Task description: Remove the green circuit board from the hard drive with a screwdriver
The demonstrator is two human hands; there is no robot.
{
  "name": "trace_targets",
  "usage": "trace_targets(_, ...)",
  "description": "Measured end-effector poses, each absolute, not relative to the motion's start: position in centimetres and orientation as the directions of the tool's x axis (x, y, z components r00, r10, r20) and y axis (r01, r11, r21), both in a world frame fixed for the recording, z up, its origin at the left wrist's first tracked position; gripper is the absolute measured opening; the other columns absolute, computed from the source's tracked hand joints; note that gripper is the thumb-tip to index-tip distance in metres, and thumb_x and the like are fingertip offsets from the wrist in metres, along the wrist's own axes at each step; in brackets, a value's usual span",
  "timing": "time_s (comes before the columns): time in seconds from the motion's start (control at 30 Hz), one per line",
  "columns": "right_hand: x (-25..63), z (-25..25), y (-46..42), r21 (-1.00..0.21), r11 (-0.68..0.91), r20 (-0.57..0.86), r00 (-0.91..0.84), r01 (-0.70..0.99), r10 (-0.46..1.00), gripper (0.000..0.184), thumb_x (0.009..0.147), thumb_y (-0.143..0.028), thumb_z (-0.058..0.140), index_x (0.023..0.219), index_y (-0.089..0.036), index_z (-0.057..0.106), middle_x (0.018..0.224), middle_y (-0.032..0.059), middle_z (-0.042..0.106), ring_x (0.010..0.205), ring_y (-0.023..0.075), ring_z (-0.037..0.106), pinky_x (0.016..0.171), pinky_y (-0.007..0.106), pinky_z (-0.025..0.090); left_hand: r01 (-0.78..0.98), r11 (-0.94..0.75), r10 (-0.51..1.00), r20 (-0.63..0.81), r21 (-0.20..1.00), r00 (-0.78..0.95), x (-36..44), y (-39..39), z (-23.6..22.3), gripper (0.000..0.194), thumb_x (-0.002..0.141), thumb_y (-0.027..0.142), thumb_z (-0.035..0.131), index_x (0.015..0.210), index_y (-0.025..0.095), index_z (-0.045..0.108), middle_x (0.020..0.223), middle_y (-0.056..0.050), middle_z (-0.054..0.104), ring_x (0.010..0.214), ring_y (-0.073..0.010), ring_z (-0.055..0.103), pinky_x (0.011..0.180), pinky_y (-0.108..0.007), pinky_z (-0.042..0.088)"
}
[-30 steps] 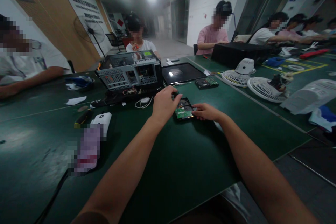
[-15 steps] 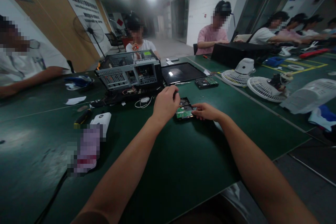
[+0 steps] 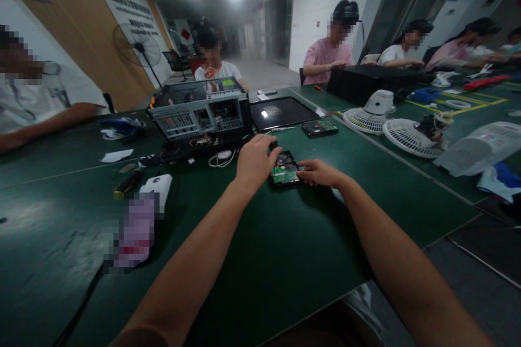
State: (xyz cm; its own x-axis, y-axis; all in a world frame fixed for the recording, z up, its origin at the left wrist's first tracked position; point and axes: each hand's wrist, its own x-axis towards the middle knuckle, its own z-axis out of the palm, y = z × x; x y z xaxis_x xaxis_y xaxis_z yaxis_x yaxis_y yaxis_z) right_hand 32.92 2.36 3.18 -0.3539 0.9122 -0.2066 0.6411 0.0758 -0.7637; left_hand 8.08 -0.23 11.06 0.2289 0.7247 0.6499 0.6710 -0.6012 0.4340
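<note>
A hard drive (image 3: 287, 174) with a green circuit board lies on the green table in front of me. My right hand (image 3: 318, 173) grips its right edge between thumb and fingers. Over the drive's left side, my left hand (image 3: 257, 161) is closed, thumb and fingertips drawn together; what they pinch, if anything, is too small and dark to name. A second hard drive (image 3: 320, 128) rests farther back, to the right. Behind my left hand stands an opened computer case (image 3: 203, 116), its metal frame facing me.
A black panel (image 3: 285, 112) lies beside the case. At left are a screwdriver (image 3: 129, 183), a phone-like white device (image 3: 158, 187) and a white cable (image 3: 222, 160). Fan parts (image 3: 413, 138) lie at right. Several co-workers sit around the tables, one in a pink shirt (image 3: 325, 57).
My left hand has shifted slightly, its thumb now lower near the drive's left edge. My right hand keeps its grip on the drive. A co-worker at the far right has sat more upright.
</note>
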Motion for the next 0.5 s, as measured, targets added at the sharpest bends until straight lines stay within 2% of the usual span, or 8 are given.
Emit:
trace_targets(0.27,32.79,3.52,2.18,-0.767,0.066,-0.215,-0.352,0.639,0.911,0.059,0.095,-0.039,0.061,0.146,-0.013,0.048,0.076,0.0039,0.068,0.059,0.0137,0.059,0.051,0.023,0.045,0.642,-0.537,0.791,0.59,0.547,0.16,8.02,-0.28,11.31,0.024,0.084,0.031,0.075,0.102,0.017,0.067,0.106,-0.01,0.068,0.092,-0.0228,0.063,0.084,-0.037,0.05)
trace_targets(0.4,32.79,3.56,2.22,-0.76,0.063,-0.221,-0.348,0.647,0.911,0.056,0.096,-0.039,0.061,0.145,-0.016,0.05,0.076,0.0034,0.068,0.059,0.0132,0.059,0.051,0.022,0.044,0.617,-0.534,0.8,0.581,0.578,0.149,8.04,-0.28,11.3,0.019,0.083,0.026,0.074,0.098,0.02,0.064,0.104,-0.008,0.068,0.093,-0.0227,0.062,0.084,-0.036,0.048)
trace_targets(0.5,32.81,3.43,2.27,-0.767,0.063,-0.215,-0.349,0.639,0.912,0.056,0.095,-0.038,0.061,0.145,-0.016,0.05,0.075,0.0031,0.067,0.059,0.0128,0.059,0.05,0.022,0.043,0.547,-0.548,0.805,0.577,0.633,0.138,8.07,-0.28,11.29,0.025,0.082,0.021,0.074,0.105,0.021,0.063,0.104,-0.007,0.069,0.092,-0.0215,0.063,0.083,-0.035,0.048)
